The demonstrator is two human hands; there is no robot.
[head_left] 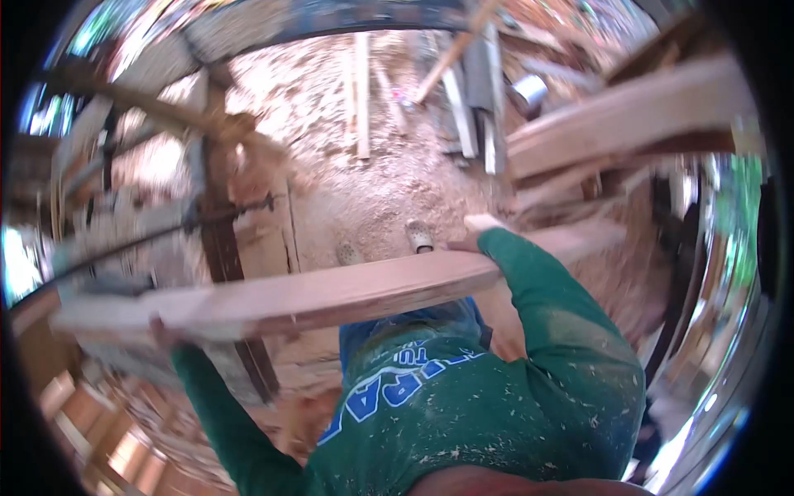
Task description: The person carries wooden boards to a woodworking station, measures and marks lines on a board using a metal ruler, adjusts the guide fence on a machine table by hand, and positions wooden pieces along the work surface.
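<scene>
A long, thick wooden plank [331, 291] lies across the front of my body at about waist height, its left end a little lower in the view. My left hand [169, 332] grips the plank's near edge toward its left end, fingers blurred. My right hand [475, 235] is closed over the plank's far edge, right of the middle, partly hidden by the green sleeve. Both sleeves and the shirt carry specks of sawdust.
Sawdust [331, 99] covers the floor around my shoes [419, 235]. Long thin boards [362, 95] lie ahead. At right rests a large timber beam [628, 116]. A dark upright post [222, 248] stands on the left, beside a thin dark bar [157, 244].
</scene>
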